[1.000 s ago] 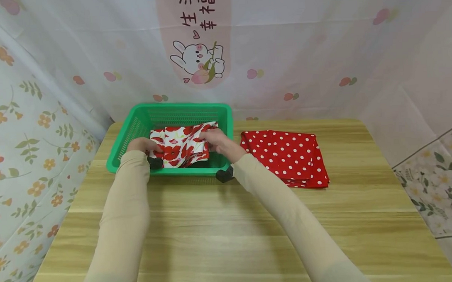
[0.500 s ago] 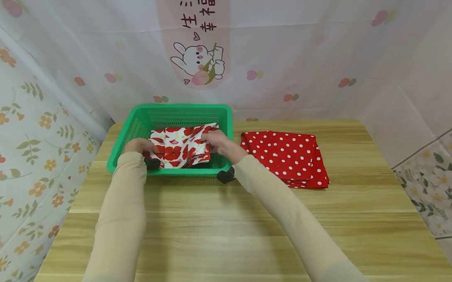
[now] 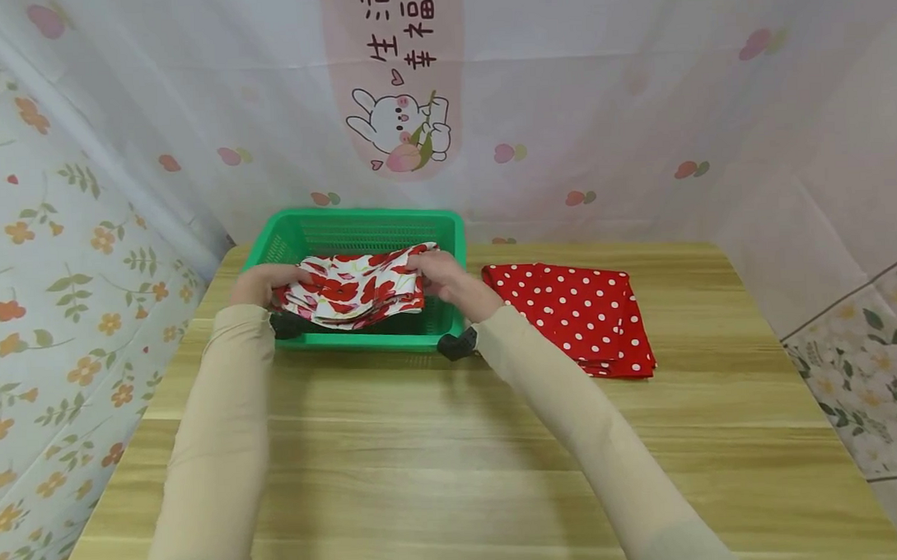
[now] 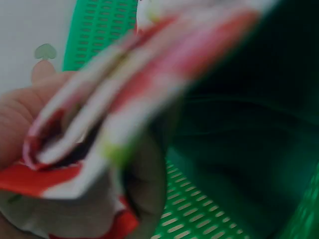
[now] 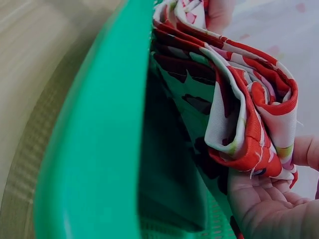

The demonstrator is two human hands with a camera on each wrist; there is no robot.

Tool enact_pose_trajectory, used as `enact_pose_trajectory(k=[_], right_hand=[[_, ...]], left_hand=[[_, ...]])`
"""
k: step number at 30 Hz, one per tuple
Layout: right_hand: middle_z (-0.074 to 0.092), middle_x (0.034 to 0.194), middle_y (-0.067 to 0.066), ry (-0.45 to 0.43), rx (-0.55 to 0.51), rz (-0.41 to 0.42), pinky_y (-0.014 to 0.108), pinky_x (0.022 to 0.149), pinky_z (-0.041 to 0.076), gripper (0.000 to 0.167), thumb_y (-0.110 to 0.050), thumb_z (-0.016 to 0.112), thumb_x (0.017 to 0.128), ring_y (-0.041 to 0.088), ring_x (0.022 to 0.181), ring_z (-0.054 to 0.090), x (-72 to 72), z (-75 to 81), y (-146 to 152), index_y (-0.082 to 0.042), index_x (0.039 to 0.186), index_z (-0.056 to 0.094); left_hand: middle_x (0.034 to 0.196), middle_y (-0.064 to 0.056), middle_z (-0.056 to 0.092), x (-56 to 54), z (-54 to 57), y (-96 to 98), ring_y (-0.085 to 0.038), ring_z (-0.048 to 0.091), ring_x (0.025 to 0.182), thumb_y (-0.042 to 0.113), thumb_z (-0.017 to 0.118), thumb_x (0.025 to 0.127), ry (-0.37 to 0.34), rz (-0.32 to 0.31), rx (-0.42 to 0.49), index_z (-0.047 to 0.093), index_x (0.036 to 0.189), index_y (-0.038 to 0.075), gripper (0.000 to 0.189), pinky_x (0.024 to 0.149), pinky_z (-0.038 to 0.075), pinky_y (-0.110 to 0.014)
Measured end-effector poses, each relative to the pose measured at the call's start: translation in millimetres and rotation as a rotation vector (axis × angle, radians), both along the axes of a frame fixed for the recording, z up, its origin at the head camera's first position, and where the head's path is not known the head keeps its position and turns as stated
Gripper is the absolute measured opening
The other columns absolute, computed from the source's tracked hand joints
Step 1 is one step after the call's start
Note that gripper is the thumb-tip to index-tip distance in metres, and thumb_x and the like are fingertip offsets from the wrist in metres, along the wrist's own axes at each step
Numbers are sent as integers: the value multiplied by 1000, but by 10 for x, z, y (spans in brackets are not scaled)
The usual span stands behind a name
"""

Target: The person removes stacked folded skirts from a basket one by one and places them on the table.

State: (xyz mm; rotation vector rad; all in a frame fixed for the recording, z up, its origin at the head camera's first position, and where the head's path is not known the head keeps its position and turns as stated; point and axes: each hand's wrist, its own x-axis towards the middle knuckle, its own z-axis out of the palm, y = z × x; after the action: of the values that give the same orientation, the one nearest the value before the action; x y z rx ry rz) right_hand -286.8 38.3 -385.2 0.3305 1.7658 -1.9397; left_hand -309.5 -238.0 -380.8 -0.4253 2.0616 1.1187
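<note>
Left hand (image 3: 263,283), right hand (image 3: 454,280): both holding folded floral cloth (image 3: 348,288)
Green basket (image 3: 369,342): beneath; cloth unreleased
Red dotted cloth (image 3: 586,312): folded on desk (image 3: 410,454), unheld

Cream long sleeves, close-fitting and lightly wrinkled, clothe both arms: the left sleeve (image 3: 220,436) at the near left of the green basket (image 3: 362,342), the right sleeve (image 3: 575,407) at its near right. Each ends at the wrist — the left hand (image 3: 266,282) and right hand (image 3: 452,281) are bare. A small black lumpy wrist device (image 3: 458,344) shows at the basket's near right corner.
</note>
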Motion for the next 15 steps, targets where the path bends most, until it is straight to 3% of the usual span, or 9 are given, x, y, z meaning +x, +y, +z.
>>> enact_pose_trajectory(k=[3, 6, 11, 15], right_hand=[[60, 117, 18, -3, -25, 6, 39, 87, 51, 36, -3, 51, 90, 18, 78, 61, -1, 42, 32, 4, 125, 53], [59, 119, 18, -8, -40, 9, 39, 88, 50, 36, -4, 51, 91, 18, 78, 61, 8, 84, 64, 3, 126, 52], [60, 118, 17, 0, -31, 18, 38, 86, 51, 35, -5, 52, 92, 19, 78, 61, 42, 155, 101, 1, 126, 53], [59, 122, 18, 20, -32, 31, 39, 89, 50, 36, -6, 52, 92, 21, 86, 62, 83, 203, 119, 0, 127, 52]], left_hand=[[60, 5, 59, 101, 176, 30, -8, 60, 53, 27, 46, 95, 20, 55, 41, 44, 96, 2, 26, 59, 50, -23], [60, 4, 59, 147, 267, 39, -8, 60, 53, 27, 46, 94, 42, 78, 61, 44, 99, 2, 26, 57, 50, -23], [60, 5, 60, 209, 347, 34, -8, 61, 53, 28, 49, 93, 82, 85, 93, 43, 102, 2, 29, 56, 51, -21], [63, 4, 61, 243, 375, 16, -9, 62, 54, 29, 49, 94, 99, 134, 154, 41, 103, 3, 29, 58, 53, -22]])
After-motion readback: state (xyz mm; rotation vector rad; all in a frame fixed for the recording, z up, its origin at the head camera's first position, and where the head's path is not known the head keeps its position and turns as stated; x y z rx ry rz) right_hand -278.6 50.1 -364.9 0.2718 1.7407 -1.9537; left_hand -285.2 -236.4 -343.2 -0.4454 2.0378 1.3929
